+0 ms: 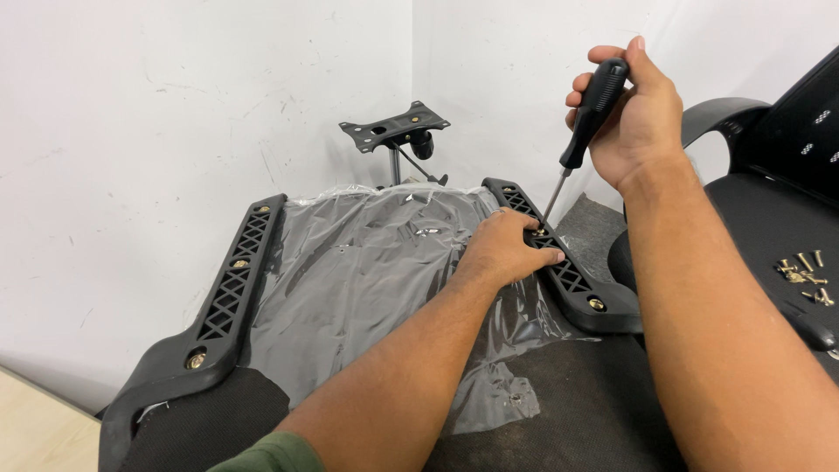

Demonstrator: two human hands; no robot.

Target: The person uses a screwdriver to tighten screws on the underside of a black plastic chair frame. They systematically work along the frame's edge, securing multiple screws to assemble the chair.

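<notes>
An upturned office chair seat (376, 262), covered in clear plastic film, lies in front of me. Black armrest brackets run along its left side (232, 284) and right side (568, 271), each with brass screws. My right hand (634, 118) grips a black-handled screwdriver (590, 118), whose tip rests on a screw (540, 231) in the right bracket. My left hand (502, 249) lies flat on the seat, fingers touching that bracket beside the screw.
A black chair mechanism plate on a gas cylinder (395, 131) stands in the wall corner behind the seat. To the right is a second black chair (778, 175) with several loose screws (804, 271) on its seat. Pale wooden floor (39, 428) shows at lower left.
</notes>
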